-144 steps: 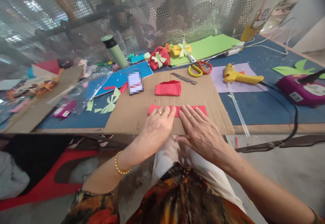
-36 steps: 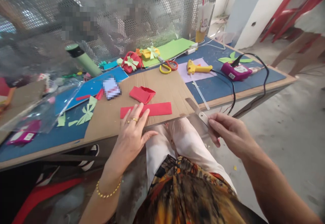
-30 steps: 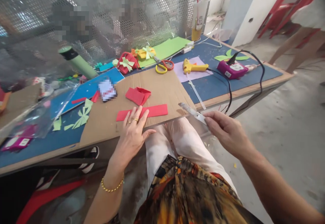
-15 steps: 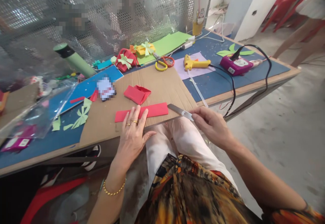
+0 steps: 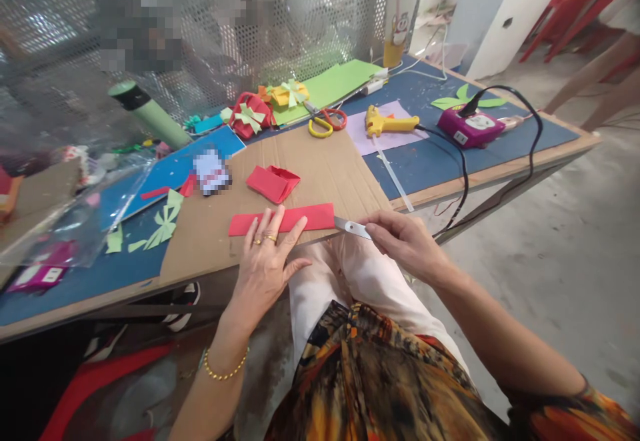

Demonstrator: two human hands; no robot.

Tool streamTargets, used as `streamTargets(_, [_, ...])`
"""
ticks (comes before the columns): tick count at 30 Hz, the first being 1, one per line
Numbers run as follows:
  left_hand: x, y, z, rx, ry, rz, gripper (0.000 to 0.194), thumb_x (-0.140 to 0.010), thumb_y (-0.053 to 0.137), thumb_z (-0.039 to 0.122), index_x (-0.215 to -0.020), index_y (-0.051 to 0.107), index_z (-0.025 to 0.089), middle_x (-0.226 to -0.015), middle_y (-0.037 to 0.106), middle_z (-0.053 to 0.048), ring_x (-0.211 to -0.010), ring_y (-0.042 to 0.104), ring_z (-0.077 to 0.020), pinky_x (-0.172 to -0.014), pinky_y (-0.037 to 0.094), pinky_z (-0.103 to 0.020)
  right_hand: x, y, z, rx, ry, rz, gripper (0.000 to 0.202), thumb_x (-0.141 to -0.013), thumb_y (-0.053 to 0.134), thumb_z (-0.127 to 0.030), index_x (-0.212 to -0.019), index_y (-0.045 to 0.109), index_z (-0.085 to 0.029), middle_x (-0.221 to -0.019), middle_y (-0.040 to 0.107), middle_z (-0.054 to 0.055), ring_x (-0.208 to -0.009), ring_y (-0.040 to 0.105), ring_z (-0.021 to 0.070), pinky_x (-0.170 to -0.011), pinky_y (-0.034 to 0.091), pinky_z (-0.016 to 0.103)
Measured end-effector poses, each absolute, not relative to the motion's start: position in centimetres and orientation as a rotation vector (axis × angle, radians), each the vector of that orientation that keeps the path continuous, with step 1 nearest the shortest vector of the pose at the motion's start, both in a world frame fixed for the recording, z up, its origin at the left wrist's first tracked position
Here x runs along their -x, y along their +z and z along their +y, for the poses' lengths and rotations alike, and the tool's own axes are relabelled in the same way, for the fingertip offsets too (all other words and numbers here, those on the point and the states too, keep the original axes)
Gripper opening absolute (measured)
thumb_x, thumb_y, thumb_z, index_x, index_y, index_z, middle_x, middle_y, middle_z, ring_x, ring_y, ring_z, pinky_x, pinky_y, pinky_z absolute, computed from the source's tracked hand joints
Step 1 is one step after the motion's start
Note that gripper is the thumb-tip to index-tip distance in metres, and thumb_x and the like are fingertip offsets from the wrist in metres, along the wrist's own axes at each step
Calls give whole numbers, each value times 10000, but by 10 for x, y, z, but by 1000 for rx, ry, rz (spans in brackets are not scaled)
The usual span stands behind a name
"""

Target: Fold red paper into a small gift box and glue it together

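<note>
A folded strip of red paper (image 5: 317, 216) lies across the brown cardboard sheet (image 5: 210, 241) near the table's front edge. Spread flat over its left and middle part, my left hand (image 5: 267, 254) presses it down with open fingers. My right hand (image 5: 403, 241) is closed around a knife (image 5: 356, 229), held at the strip's right end. Only a short length of blade shows; the rest is hidden at the paper, seemingly inside its fold. Behind the strip sits a folded red paper piece (image 5: 273, 183), touched by neither hand.
Scissors (image 5: 327, 123) and a yellow glue gun (image 5: 393, 123) lie farther back, with a purple power socket (image 5: 470, 126) and black cable to the right. A green bottle (image 5: 150, 117), a drink cup (image 5: 395, 24) and green paper cut-outs (image 5: 163, 222) are also around.
My right hand has moved left with the knife, and most of the blade has gone out of sight at the strip's right end. My left hand stays on the paper, fingers slightly shifted.
</note>
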State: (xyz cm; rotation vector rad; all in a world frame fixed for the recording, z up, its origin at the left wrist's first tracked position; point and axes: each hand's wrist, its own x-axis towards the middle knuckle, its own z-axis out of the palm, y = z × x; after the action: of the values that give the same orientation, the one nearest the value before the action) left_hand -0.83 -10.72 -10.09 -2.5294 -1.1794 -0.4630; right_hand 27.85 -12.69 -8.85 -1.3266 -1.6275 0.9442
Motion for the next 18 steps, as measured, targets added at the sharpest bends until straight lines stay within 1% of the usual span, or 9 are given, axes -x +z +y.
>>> streamTargets(5, [8, -102, -107, 2534, -446, -1193, 718, -1001, 491, 643, -1596, 509, 241, -1673, 437, -214, -1548, 413, -438, -1217, 372, -653, -278, -92, -124, 1355, 891, -1636, 308, -929, 529, -338, -829, 764, -165, -549, 504, -41, -540, 439, 108, -555, 346, 257])
streamTargets(9, [8, -102, -107, 2550, -429, -1201, 740, -990, 495, 661, -1596, 511, 236, -1672, 436, -220, -1544, 417, -447, -1196, 397, -653, -280, -95, -125, 1374, 873, -1650, 297, -922, 539, -348, -747, 708, -178, -545, 502, -44, -535, 418, 103, -550, 343, 252])
streamTargets(12, [9, -101, -107, 2560, -430, -1210, 748, -975, 534, 657, -1595, 514, 240, -1676, 429, -218, -1540, 420, -452, -1194, 399, -650, -283, -95, -127, 1376, 888, -1673, 294, -932, 541, -355, -778, 721, -179, -587, 586, -26, -551, 465, 110, -554, 357, 251])
streamTargets(15, [9, -100, -107, 2566, -426, -1222, 757, -965, 562, 652, -1604, 499, 252, -1681, 423, -210, -1544, 415, -449, -1195, 397, -647, -286, -94, -129, 1359, 901, -1689, 295, -942, 539, -355, -829, 742, -175, -702, 701, 11, -609, 543, 123, -569, 379, 249])
streamTargets(16, [9, -100, -107, 2568, -424, -1224, 761, -963, 565, 655, -1607, 495, 254, -1682, 420, -210, -1545, 414, -450, -1194, 398, -649, -287, -93, -129, 1355, 897, -1691, 293, -945, 538, -353, -834, 743, -176, -720, 713, 16, -615, 550, 124, -570, 380, 250])
streamTargets(18, [8, -99, -108, 2567, -419, -1217, 769, -959, 569, 659, -1606, 496, 249, -1681, 417, -218, -1543, 415, -452, -1191, 400, -652, -287, -92, -129, 1355, 879, -1696, 291, -948, 534, -347, -810, 729, -180, -692, 694, 7, -594, 529, 119, -564, 371, 251])
